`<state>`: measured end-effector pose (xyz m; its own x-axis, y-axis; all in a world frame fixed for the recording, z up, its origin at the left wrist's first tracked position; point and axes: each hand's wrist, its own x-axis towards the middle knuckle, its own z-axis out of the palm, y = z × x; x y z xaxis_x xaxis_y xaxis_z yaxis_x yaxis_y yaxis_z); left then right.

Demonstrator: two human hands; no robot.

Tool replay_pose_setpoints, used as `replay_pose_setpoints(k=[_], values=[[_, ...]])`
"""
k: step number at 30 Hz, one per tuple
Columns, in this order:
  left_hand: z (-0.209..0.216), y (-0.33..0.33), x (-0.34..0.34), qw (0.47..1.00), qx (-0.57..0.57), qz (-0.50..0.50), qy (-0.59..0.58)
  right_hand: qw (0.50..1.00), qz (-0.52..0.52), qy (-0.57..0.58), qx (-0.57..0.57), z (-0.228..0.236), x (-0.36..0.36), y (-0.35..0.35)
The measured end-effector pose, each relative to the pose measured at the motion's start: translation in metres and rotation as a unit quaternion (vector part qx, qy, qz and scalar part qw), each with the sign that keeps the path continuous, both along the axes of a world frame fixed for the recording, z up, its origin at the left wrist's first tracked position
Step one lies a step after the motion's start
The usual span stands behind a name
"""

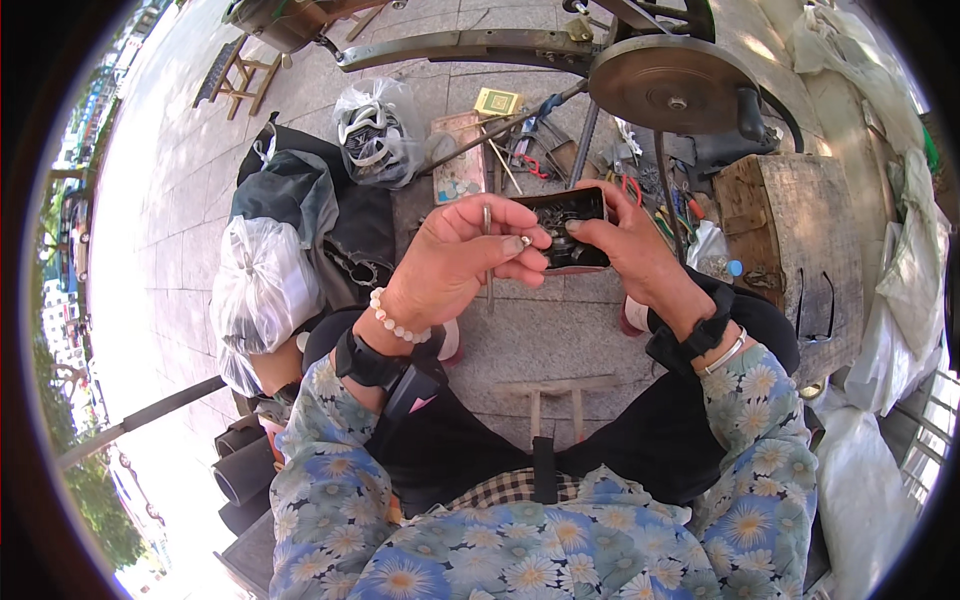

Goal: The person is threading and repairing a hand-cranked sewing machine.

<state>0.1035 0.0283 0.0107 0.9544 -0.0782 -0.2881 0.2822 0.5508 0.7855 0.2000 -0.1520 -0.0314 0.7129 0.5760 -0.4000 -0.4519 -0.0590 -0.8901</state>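
Floral shirt (535, 550), dk.-lined rect. box (590, 204)

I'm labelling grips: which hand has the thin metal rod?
The left hand, wearing the beaded bracelet, has the rod; the right hand instead holds the dark box of small parts.

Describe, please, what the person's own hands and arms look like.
The left hand and right hand are ungloved. Bluish floral sleeves end before black wrist straps; a beaded bracelet is on the left, a pale bangle on the right.
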Motion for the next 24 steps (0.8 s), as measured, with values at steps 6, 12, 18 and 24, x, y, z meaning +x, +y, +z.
replay_pose_setpoints(k=[6,12,18,24], values=[[-0.0042,-0.0002,-0.0001,1.000,-0.004,-0.002,0.000,1.000,0.001,0.000,-0.005,0.0001,-0.0005,0.0008],[-0.0037,-0.0008,0.0005,1.000,-0.020,-0.005,0.010,1.000,0.023,0.007,-0.016,0.0025,0.0007,-0.0013],[-0.0052,-0.0002,0.0002,0.999,-0.038,-0.007,0.010,1.000,0.001,0.004,0.000,0.0027,0.0000,0.0007],[-0.0069,0.0006,0.0005,0.999,-0.036,-0.019,0.002,1.000,0.000,0.003,0.003,0.0012,0.0001,0.0003]])
